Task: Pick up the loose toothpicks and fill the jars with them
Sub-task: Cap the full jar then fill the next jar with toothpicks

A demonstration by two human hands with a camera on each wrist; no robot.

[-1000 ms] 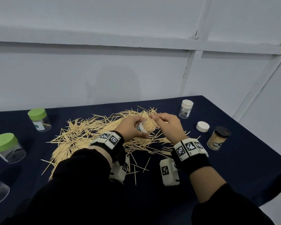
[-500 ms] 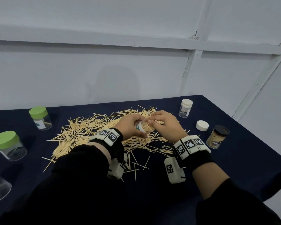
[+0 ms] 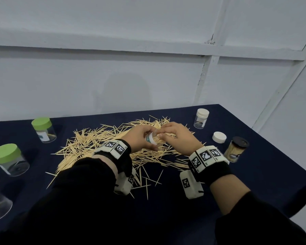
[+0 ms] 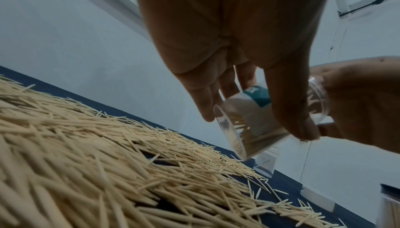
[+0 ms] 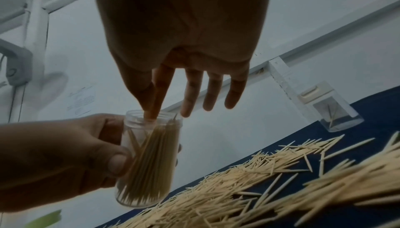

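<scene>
The left hand holds a small clear jar over the toothpicks — tilted. The right hand touches its mouth.

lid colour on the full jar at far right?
Black lid on the full jar; head view shows it best.

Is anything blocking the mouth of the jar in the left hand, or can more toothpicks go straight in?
The jar has no lid on; the loose white lid lies on the table. But the right hand's thumb and forefinger reach into the mouth, and the toothpicks already inside nearly fill it. The left hand grips the jar.
</scene>
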